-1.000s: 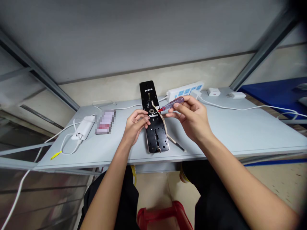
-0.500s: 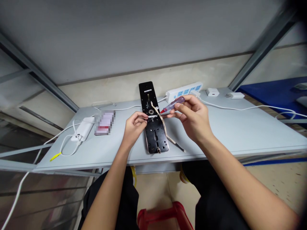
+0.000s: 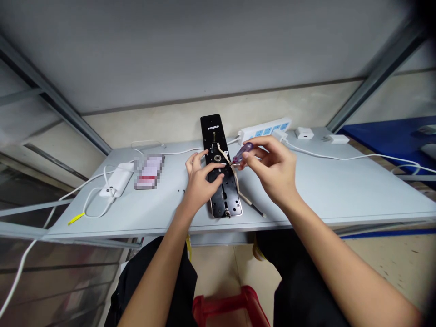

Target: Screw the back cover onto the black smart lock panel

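A long black metal panel (image 3: 211,127), like the back of a door lock, lies lengthwise on the table. It has holes, a round fitting and small white labels. My left hand (image 3: 202,179) rests over its left edge and middle, fingers spread, with no object visible in them. My right hand (image 3: 275,165) grips a screwdriver (image 3: 244,152) with a clear purple handle and red collar, tilted so its tip end is low at the panel's right side. A cream-sleeved cable (image 3: 237,181) runs down the panel to a dark connector on the table.
On the left are a phone-like device (image 3: 150,171) with a blurred screen and a white adapter (image 3: 117,179) with cables. Behind the panel stands a white power strip (image 3: 264,129). White chargers (image 3: 304,132) sit at the back right. Tiny dark bits (image 3: 179,190) lie left of my hand. Below is a red stool (image 3: 231,304).
My left hand has opened from a pinch near the screwdriver's shaft and spread over the panel. The screwdriver's handle has shifted slightly lower and turned in my right hand. Small dark bits now show on the table.
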Demonstrator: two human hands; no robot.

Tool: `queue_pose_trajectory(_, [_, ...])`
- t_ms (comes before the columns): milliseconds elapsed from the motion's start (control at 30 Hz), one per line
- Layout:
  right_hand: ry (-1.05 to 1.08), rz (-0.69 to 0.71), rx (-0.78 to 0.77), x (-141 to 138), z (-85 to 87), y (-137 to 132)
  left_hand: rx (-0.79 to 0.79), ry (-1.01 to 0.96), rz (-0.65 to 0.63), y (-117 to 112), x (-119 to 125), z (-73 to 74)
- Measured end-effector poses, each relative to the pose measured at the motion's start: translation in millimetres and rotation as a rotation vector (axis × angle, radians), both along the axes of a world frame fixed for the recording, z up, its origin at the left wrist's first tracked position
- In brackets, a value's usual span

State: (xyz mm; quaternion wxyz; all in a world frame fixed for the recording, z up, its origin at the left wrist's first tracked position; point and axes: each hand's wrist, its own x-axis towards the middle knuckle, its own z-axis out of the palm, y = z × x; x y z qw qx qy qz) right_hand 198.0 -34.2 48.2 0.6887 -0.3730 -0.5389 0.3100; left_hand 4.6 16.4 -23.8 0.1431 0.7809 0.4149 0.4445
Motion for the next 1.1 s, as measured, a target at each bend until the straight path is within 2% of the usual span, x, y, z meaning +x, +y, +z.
queue_pose_trajectory(600, [-0.055,0.008,0.004,-1,-6.7,2,-0.035,-0.026,-0.029,0,0,-1.8])
queue_pose_trajectory(1100, [-0.131,-0.035,0.125,2,-14.6,9,-0.022,0.090,0.018,-4,0,1.2])
